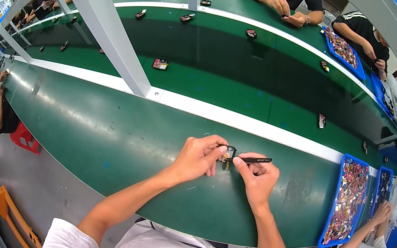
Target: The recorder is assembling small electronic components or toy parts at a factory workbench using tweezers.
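While the left hand (198,156) is pinching a small black part (228,152) between thumb and fingers just above the near edge of the green table (105,125), the right hand (258,177) is clamping a black tool (254,160), its tip touching the part. Farther right, a blue tray (337,198) is sitting.

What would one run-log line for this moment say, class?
left hand: holds small black part | right hand: grips black tweezers at part | surface: green bench | nearby: blue tray

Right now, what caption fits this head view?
Both hands, left and right, work a small part with tweezers over a green bench.
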The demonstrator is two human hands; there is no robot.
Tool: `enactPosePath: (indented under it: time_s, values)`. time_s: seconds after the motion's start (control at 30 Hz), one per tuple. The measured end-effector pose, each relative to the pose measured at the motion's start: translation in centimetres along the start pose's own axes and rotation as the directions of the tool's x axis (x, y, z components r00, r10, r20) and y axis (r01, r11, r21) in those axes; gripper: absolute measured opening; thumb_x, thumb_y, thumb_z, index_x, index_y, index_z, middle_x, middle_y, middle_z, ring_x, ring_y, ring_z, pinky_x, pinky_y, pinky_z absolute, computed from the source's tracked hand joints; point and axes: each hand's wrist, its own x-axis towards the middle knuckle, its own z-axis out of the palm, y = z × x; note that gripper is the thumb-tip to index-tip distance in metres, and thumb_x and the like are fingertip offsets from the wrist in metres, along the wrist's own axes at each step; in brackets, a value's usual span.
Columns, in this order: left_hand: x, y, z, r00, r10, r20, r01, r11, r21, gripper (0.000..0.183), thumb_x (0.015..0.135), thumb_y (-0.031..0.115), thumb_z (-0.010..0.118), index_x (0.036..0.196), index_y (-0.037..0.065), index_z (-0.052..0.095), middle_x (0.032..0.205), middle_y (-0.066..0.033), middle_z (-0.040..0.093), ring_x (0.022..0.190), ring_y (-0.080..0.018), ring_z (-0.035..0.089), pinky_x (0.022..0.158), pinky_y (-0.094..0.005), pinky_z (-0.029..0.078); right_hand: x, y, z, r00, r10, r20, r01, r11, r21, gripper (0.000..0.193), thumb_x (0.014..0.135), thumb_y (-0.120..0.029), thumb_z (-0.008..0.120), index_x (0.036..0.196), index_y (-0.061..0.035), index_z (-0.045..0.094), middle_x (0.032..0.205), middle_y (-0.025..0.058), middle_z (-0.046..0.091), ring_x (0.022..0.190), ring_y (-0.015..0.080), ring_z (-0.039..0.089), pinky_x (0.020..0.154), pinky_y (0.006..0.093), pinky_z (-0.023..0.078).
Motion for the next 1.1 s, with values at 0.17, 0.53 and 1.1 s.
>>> enactPosePath:
  time_s: [0.17,0.53,1.1]
  values:
    - [0.0,-0.1,0.1,1.000,0.012,0.005,-0.012,1.000,-0.018,0.021,0.102,0.006,0.057,0.114,-0.009,0.063,0.086,-0.0123,0.071,0.055,-0.0149,0.066,0.047,-0.0263,0.051,0.3,-0.5,-0.2,0.989,0.138,0.060,-0.148,0.963,0.227,0.009,0.087,0.003,0.077,0.094,0.0051,0.072,0.076,-0.0004,0.066,0.061,0.0005,0.052,0.051,0.0175,0.036]
    - [-0.1,-0.4,0.7,0.998,0.070,-0.002,-0.069,0.993,-0.097,0.023,0.102,0.007,0.058,0.118,-0.009,0.063,0.090,-0.0139,0.071,0.059,-0.0150,0.067,0.048,-0.0258,0.053,0.2,-1.3,-1.0,0.969,0.230,0.094,-0.247,0.935,0.254,0.012,0.088,0.005,0.074,0.099,0.0087,0.069,0.091,0.0115,0.073,0.081,0.0125,0.069,0.071,0.0224,0.055]
    - [-0.1,-0.7,0.4,0.998,0.066,-0.014,-0.068,0.984,-0.164,0.025,0.103,0.009,0.058,0.120,-0.010,0.061,0.093,-0.0147,0.071,0.062,-0.0169,0.069,0.049,-0.0270,0.056,0.3,-1.0,-0.7,0.978,0.191,0.083,-0.206,0.945,0.253,0.011,0.088,0.004,0.075,0.097,0.0076,0.070,0.087,0.0088,0.071,0.077,0.0098,0.067,0.068,0.0205,0.053]
